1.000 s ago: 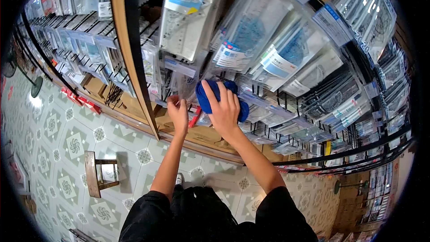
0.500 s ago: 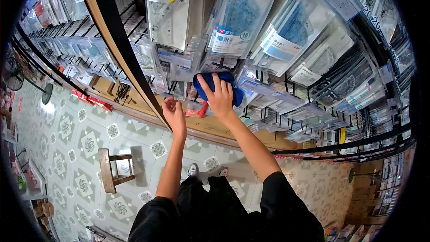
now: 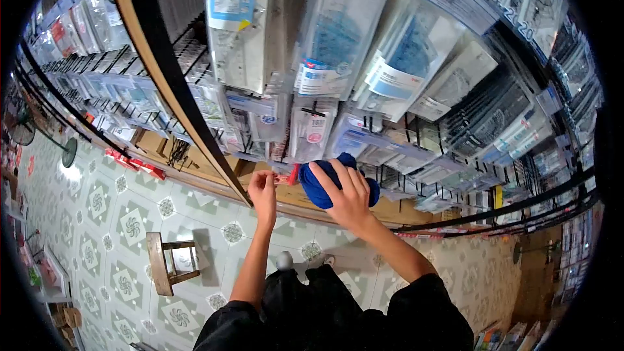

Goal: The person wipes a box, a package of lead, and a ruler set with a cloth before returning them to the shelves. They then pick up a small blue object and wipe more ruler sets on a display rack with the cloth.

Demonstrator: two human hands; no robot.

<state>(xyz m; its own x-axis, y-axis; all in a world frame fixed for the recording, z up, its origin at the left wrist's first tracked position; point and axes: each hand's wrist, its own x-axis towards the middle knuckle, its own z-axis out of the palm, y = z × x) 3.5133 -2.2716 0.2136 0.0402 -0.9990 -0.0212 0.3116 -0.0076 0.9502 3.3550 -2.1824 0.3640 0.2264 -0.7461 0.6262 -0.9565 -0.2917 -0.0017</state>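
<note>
My right hand [image 3: 350, 195] presses a crumpled blue cloth [image 3: 323, 190] against the low end of a wire display rack, under hanging clear packets of rulers and stencils [image 3: 338, 45]. Just to its left, my left hand [image 3: 263, 190] pinches the end of a small red packet [image 3: 290, 175] on the bottom row of the same rack. Both arms reach out from black sleeves.
A wooden post with a black edge [image 3: 170, 78] divides this rack from a long wall of hanging stationery packets [image 3: 97, 84]. A small wooden stool [image 3: 166, 262] stands on the patterned tile floor. A standing fan [image 3: 65, 149] is at the far left.
Both hands have dropped from the middle rows to the bottom of the rack. The blue cloth came down with my right hand, and my left hand now holds a red packet.
</note>
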